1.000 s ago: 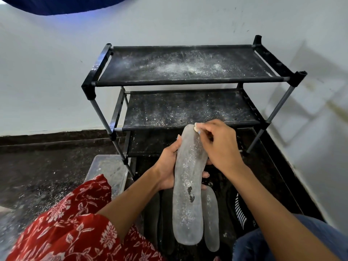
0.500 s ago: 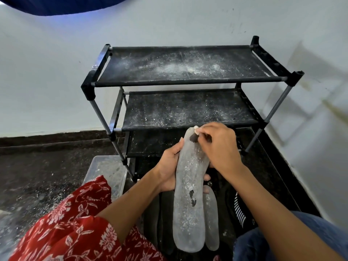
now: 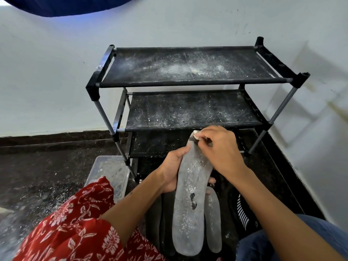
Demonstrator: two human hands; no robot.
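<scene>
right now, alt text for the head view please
A person's left hand holds a dusty grey insole while the right hand pinches at its top end, where a dark patch shows. Behind stands a black rack dusted with white powder.

Head-worn wide-angle view, forward and down, close above left hand (image 3: 172, 171) and right hand (image 3: 221, 151), rack (image 3: 188, 84) just beyond.

We see a black three-tier shoe rack (image 3: 188, 84) standing in a corner against a pale wall (image 3: 56, 81), its shelves (image 3: 188, 113) dusted with white powder (image 3: 178, 68) (thickest on the top tier). A dark skirting (image 3: 56, 137) edges the dark speckled floor (image 3: 37, 166). The rack's shadow (image 3: 308, 113) falls on the right-hand wall; a clear plastic bin (image 3: 105, 166) sits beside its left legs.
</scene>
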